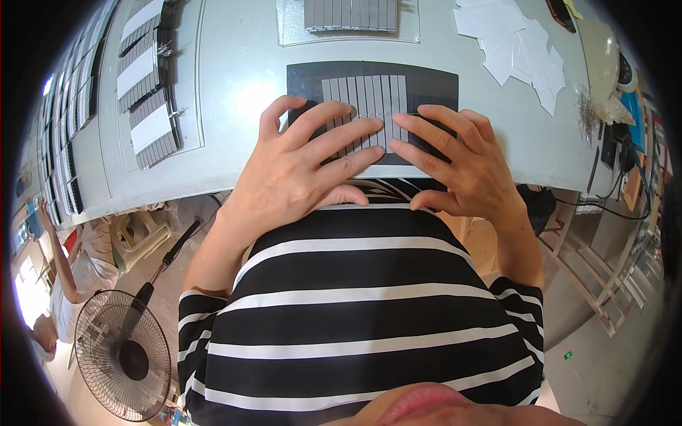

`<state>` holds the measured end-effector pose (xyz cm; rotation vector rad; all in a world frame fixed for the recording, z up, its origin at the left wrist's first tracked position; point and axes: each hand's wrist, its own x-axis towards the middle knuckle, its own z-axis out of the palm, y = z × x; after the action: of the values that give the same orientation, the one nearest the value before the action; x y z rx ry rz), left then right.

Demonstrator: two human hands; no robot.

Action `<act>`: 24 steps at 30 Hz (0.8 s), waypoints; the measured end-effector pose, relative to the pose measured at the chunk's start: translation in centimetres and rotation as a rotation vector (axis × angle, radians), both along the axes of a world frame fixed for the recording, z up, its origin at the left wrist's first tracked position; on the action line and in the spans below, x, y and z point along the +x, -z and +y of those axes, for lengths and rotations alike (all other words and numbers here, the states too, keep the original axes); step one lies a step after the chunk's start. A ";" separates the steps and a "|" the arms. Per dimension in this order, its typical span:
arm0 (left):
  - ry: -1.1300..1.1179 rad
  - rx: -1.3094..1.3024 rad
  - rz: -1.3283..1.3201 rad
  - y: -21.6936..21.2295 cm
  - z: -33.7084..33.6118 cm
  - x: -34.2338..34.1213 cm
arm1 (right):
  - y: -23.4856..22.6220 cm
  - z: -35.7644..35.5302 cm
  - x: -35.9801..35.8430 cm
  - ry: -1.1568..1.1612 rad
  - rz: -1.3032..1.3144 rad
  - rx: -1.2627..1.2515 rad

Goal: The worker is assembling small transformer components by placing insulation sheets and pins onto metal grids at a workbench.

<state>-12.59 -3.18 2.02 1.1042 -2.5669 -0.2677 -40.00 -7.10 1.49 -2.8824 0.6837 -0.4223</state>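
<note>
Closest to the viewer, the person's black-and-white striped shirt (355, 312) is filling the lower middle of the view, and both bare forearms are rising from it toward the edge of a pale grey worktable (234, 85).

The left hand (298, 167) is lying flat, palm down, fingers spread apart and stretched out toward the right, their tips pressing on a row of narrow grey strips (366, 103). The right hand (458, 163) is lying flat too, fingers apart and pointing left, so the two sets of fingertips are nearly meeting over the lower part of the strips. Neither hand is gripping anything; both are just resting on top.

The strips are standing side by side in a neat row on a dark rectangular mat (433, 82), which is lying on the table just in front of the person.

Further back, another row of grey strips (350, 14) is sitting on a clear tray at the far edge. To the left, long trays of grey strips with white labels (145, 85) are running away along the table. To the far right, loose white paper pieces (515, 46) are lying scattered.

Down on the floor to the left, a standing fan (122, 353) is facing up, and another person (71, 273) is crouching beside it.
</note>
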 end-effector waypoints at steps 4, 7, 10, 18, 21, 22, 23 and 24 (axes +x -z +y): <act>0.001 0.002 0.006 0.1 -0.1 0.0 | 0.0 0.0 0.0 0.004 0.008 0.004; 0.001 -0.003 -0.001 0.1 0.0 0.0 | 0.0 0.0 0.0 0.004 0.004 0.012; 0.004 0.003 -0.005 0.1 -0.1 0.1 | 0.0 0.0 0.1 0.005 0.003 0.018; 0.008 -0.002 0.003 0.0 -0.2 0.1 | 0.1 0.0 0.0 0.004 -0.011 0.018; 0.007 0.002 0.005 0.0 -0.2 0.1 | 0.0 0.0 0.1 0.006 -0.008 0.019; 0.007 0.002 0.008 0.0 -0.2 0.1 | 0.0 0.0 0.1 0.005 -0.007 0.016; 0.007 0.002 0.008 0.0 -0.2 0.1 | 0.1 0.0 0.1 0.005 -0.005 0.014; 0.006 0.004 0.010 0.0 -0.1 0.1 | 0.1 0.0 0.1 0.005 -0.005 0.014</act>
<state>-12.48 -3.33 2.00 1.0936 -2.5623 -0.2789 -39.94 -7.10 1.42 -2.8666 0.6902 -0.4232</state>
